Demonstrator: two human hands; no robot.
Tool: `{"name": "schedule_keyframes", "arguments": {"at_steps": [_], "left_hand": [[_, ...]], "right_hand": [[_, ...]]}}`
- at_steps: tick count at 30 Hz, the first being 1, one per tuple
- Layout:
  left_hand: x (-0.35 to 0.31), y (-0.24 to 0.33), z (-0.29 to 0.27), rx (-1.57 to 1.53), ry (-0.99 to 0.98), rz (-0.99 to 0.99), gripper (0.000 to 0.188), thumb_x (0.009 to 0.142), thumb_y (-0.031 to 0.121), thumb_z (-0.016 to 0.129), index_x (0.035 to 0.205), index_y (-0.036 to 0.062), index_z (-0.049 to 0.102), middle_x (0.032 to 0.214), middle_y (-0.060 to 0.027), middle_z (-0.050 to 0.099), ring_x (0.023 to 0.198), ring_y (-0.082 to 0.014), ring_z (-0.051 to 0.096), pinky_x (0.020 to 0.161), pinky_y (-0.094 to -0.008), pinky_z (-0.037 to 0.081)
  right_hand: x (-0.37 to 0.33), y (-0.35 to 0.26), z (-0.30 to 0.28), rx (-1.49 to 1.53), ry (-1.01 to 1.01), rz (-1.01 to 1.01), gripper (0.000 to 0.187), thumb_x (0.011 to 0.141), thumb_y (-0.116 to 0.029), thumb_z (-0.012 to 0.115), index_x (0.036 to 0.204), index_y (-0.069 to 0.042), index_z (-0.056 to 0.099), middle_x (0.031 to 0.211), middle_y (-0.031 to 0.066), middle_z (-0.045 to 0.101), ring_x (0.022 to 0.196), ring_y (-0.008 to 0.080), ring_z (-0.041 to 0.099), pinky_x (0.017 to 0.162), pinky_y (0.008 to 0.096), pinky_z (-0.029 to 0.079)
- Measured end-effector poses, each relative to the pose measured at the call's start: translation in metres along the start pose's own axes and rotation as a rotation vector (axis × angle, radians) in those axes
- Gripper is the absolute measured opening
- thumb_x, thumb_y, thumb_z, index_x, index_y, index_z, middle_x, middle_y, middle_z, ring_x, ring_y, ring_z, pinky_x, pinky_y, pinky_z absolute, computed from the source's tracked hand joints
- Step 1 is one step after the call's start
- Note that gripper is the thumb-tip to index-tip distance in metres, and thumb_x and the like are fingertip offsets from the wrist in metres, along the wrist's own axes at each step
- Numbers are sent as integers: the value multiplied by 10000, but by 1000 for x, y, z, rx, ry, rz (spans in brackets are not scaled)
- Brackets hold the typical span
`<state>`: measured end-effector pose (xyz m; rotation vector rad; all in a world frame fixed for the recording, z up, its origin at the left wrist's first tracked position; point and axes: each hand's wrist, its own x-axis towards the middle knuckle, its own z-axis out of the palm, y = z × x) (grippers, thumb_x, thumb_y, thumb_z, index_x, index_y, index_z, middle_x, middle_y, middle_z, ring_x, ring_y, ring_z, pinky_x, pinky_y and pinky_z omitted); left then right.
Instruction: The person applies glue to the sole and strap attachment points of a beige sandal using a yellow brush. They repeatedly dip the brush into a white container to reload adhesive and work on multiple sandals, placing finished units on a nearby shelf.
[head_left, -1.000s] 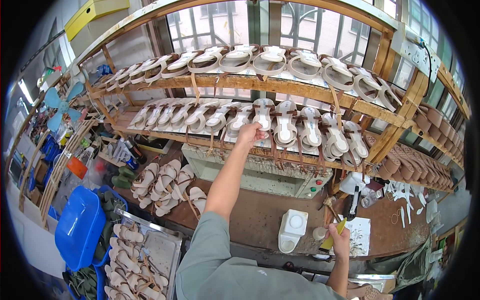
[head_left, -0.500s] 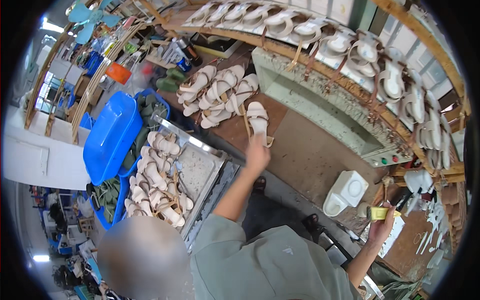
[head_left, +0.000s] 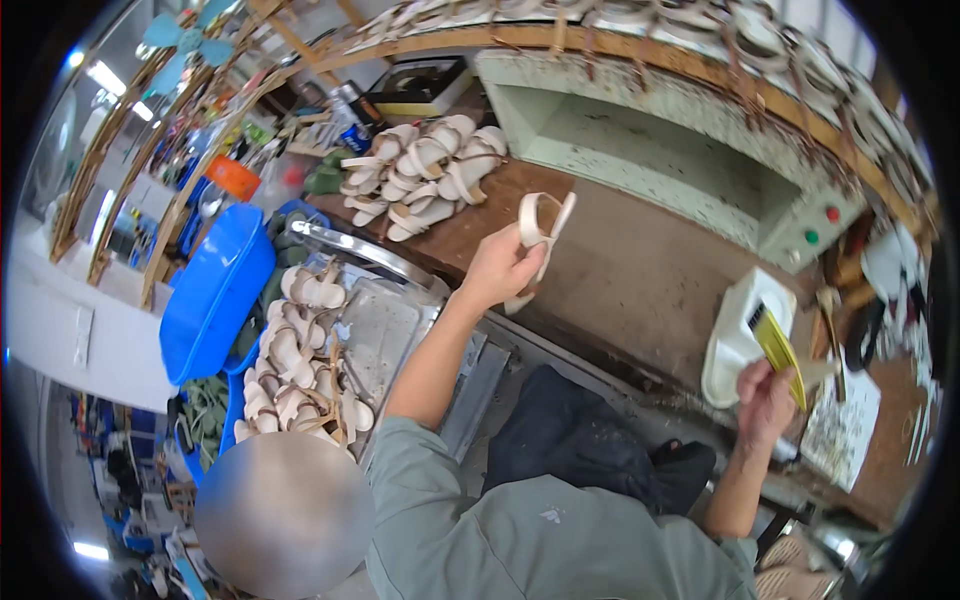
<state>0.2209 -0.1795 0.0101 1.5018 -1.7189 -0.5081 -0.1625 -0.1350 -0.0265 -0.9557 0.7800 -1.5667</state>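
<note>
My left hand [head_left: 503, 268] is closed around a cream sandal [head_left: 537, 222], which it holds up on its side over the brown worktop [head_left: 640, 245]. In my right hand [head_left: 766, 402] is a brush with a flat yellow handle [head_left: 780, 352], its dark bristles tilted up above a white plastic container [head_left: 728, 345]. To the far left of the held sandal, a pile of cream sandals [head_left: 425, 170] lies on the worktop. More sandals [head_left: 295, 350] rest in a heap along a metal tray [head_left: 385, 320] near my left forearm.
A pale green box-shaped machine [head_left: 640, 130] with a long opening stands along the back, under a wooden shelf lined with sandals [head_left: 765, 40]. Blue plastic tubs [head_left: 215, 300] are at the left. A hammer [head_left: 830, 325] stands beyond the container at the right.
My left hand has lifted the sandal off the worktop and turned it on its side. My right hand has brought the brush up and over to the white container. The view has shifted.
</note>
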Motion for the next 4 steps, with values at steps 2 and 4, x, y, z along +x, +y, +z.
{"name": "schedule_keyframes", "arguments": {"at_steps": [2,4], "left_hand": [[-39,26,16,-259,80,30,223,816,82,570,1018,-10,593,790,-41,635,658,-64,579,615,-228,471],[-79,50,36,-587,-35,-78,318,818,72,562,1133,37,581,802,-36,649,725,-83,600,676,-233,485]], "right_hand": [[-24,3,23,-126,0,-117,425,959,-354,444,1105,32,546,674,52,512,518,121,451,489,248,387],[-41,5,50,-301,-75,-244,415,946,-237,497,1280,4,452,780,128,616,604,170,579,546,277,485]]}}
